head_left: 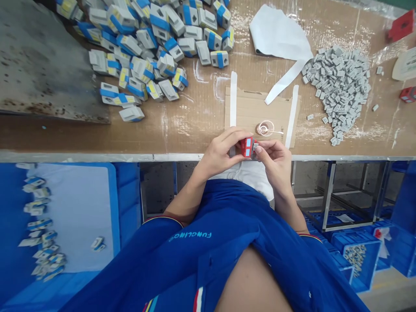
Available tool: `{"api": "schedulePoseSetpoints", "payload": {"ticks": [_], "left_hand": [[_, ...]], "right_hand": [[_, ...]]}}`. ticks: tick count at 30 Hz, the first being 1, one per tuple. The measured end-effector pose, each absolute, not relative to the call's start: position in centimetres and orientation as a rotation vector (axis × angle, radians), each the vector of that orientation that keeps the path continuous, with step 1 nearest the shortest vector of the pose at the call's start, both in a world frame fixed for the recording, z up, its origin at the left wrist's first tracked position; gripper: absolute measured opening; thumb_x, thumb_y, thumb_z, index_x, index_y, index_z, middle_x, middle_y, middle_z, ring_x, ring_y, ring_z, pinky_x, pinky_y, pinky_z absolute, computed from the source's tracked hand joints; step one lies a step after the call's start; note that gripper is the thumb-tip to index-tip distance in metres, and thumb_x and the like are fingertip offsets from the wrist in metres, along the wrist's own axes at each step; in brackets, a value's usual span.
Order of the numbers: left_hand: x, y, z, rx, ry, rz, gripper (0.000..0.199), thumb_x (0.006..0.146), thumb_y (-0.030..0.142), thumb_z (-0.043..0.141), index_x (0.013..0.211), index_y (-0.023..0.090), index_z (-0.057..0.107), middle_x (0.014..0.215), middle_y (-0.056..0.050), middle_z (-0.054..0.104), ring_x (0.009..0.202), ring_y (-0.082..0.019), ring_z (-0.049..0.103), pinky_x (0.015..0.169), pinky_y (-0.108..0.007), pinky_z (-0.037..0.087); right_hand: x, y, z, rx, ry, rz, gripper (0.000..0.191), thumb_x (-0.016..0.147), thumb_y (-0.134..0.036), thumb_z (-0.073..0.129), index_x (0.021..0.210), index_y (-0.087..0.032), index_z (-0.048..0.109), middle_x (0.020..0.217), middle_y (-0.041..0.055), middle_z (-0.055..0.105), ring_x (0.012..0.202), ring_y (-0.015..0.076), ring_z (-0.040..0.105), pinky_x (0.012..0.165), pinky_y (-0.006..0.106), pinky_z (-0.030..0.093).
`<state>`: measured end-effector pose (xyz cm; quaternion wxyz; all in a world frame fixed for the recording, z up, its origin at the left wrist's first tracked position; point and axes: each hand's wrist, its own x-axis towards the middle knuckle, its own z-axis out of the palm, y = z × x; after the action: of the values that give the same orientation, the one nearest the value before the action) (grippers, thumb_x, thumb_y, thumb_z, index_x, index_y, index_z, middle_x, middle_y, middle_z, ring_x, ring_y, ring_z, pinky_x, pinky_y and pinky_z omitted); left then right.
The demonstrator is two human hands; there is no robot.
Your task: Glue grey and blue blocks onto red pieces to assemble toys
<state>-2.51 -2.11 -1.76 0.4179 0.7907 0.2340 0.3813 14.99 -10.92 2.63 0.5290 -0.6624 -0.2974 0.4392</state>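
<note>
A small red toy vehicle body with two pale blue window patches is pinched between the thumb and fingers of my left hand, just over the table's front edge. My right hand presses a small grey plastic piece against the right side of the red body with thumb and fingertips. Whether that piece is seated in the body cannot be made out. Just behind my hands, a small round cup with a white-tipped stick across it stands on a taped cardboard sheet.
Many grey, blue and yellow toy parts are heaped at the back left, beside a stained metal sheet. A pile of small grey pieces lies to the right, near a white cloth. Blue crates stand below the table.
</note>
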Motion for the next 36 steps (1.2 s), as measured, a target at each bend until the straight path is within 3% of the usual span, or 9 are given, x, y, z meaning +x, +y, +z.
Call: {"api": "schedulePoseSetpoints", "payload": {"ticks": [30, 36], "left_hand": [[-2.8, -2.2, -2.4, 1.941, 0.551, 1.0, 0.051, 0.096, 0.032, 0.084, 0.144, 0.024, 0.07, 0.14, -0.013, 0.08, 0.132, -0.025, 0.078, 0.113, -0.039, 0.065], [-3.0, -2.1, -2.7, 1.895, 0.53, 0.995, 0.054, 0.093, 0.03, 0.087, 0.145, 0.027, 0.071, 0.14, -0.013, 0.08, 0.131, -0.026, 0.079, 0.111, -0.041, 0.066]], "right_hand": [[14.1, -10.7, 3.6, -1.58, -0.692, 1.091, 0.039, 0.08, -0.06, 0.094, 0.083, -0.024, 0.08, 0.082, 0.0021, 0.084, 0.075, 0.0182, 0.077, 0.07, 0.034, 0.065], [14.2, -10.9, 3.9, -1.599, -0.657, 1.083, 0.036, 0.078, -0.056, 0.095, 0.083, -0.023, 0.083, 0.081, 0.0023, 0.083, 0.066, 0.0144, 0.067, 0.065, 0.032, 0.06]]}}
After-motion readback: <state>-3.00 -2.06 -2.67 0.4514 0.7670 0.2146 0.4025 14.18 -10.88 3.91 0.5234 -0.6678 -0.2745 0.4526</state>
